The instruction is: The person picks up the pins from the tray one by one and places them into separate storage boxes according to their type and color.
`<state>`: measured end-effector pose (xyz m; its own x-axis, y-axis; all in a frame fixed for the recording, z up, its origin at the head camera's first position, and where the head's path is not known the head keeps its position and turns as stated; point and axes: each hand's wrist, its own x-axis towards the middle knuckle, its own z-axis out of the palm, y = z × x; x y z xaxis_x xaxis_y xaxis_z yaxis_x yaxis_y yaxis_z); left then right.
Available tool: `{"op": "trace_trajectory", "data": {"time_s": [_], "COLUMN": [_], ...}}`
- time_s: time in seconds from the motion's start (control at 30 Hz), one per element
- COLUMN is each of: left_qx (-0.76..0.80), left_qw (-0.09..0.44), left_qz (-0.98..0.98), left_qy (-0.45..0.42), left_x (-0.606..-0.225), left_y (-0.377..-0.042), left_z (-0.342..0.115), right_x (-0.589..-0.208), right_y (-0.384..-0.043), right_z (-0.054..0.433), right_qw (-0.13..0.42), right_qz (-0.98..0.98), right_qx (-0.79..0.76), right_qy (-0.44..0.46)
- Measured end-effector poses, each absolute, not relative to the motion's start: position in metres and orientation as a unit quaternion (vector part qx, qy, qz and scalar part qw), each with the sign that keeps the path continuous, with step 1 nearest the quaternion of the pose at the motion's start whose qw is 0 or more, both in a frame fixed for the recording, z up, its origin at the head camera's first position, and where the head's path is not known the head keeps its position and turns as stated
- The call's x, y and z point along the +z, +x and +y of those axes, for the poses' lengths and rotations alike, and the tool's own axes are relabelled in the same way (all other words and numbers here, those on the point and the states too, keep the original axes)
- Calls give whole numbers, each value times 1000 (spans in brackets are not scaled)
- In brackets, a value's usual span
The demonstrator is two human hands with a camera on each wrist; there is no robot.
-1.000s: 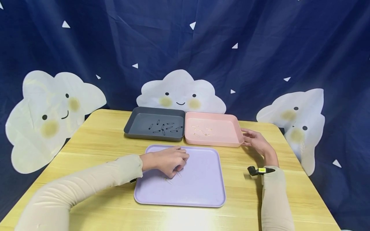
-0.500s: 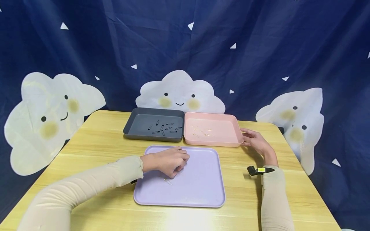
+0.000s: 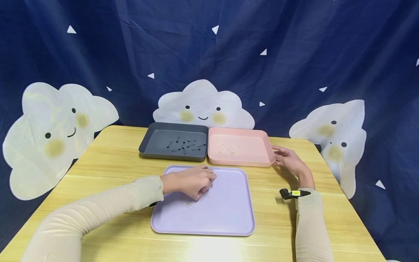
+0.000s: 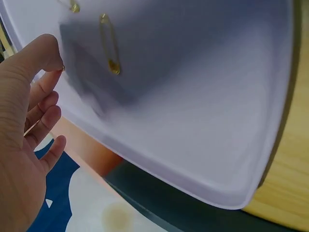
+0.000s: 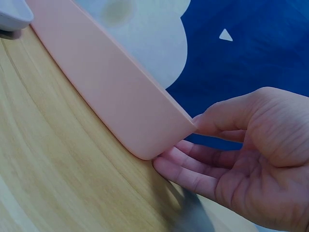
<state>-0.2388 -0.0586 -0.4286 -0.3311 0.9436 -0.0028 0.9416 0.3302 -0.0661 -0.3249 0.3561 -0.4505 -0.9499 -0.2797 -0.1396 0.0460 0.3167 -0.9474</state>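
Note:
My left hand (image 3: 196, 182) is low over the lilac tray (image 3: 226, 218), thumb and index fingertip together. A tiny gold bit of a safety pin shows at that pinch in the left wrist view; the rest of it is hidden. One gold safety pin (image 4: 111, 46) lies on the tray close by, and part of another gold pin (image 4: 75, 7) is at the view's top edge. My right hand (image 3: 291, 162) touches the right end of the pink tray (image 5: 120, 87), its thumb at the rim corner and its fairly straight fingers against the lower wall.
A dark grey tray (image 3: 154, 154) with several black safety pins stands behind the lilac tray, side by side with the pink one. Several gold pins (image 3: 229, 150) lie in the pink tray. All stand on a wooden table (image 3: 108, 174) before a dark blue curtain (image 3: 183, 43).
My left hand has shifted only very slightly to the right over the lilac tray. The right hand stays at the pink tray, and the view has drifted a little.

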Motion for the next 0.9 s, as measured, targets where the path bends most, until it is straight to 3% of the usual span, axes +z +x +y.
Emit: {"op": "trace_trajectory", "data": {"time_s": [0.9], "left_qx": [25], "left_qw": [97], "left_qz": [-841], "left_qy": [-532], "left_x": [-377], "left_y": [-291], "left_z": [-43], "right_x": [-455], "right_y": [-324], "right_z": [356], "right_qw": [137], "right_qz": [800], "right_qx": [-579], "right_qy": [-74]}}
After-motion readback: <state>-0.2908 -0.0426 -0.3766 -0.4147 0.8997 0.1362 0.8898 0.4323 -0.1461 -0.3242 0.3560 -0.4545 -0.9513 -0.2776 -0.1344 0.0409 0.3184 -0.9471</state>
